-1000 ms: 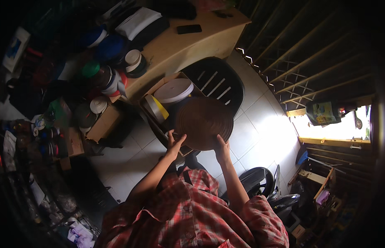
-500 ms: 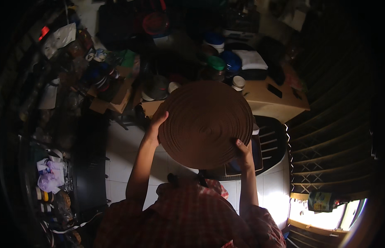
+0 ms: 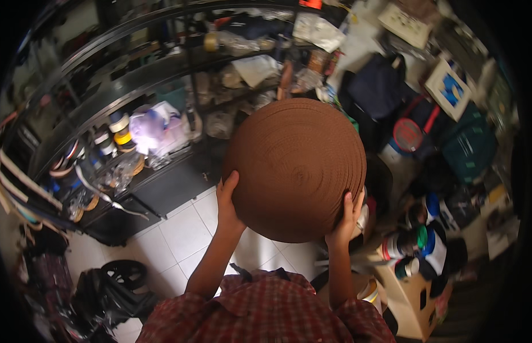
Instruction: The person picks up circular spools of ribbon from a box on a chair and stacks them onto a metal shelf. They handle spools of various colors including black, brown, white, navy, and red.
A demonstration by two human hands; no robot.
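Note:
A large round roll of brown webbing (image 3: 297,166), wound in tight rings, is held up in front of me with its flat face showing. My left hand (image 3: 227,197) grips its lower left edge, thumb on the face. At the lower right edge my right hand (image 3: 347,217) clasps it, with some fingertips on the near face. The rest of the fingers are hidden behind or beside the roll. Both forearms reach up from my checked red sleeves.
A black metal shelf (image 3: 157,188) on the left carries small rolls of tape (image 3: 120,128) and a purple-white plastic bag (image 3: 157,128). At right stand a wooden table (image 3: 406,303) with jars, dark bags (image 3: 377,86) and a red racket (image 3: 408,134). A black chair-like object (image 3: 120,286) is at lower left.
My view has turned left, so the shelf has come nearer the middle and the table has swung to the lower right. Both hands still hold the roll, and the scene looks brighter.

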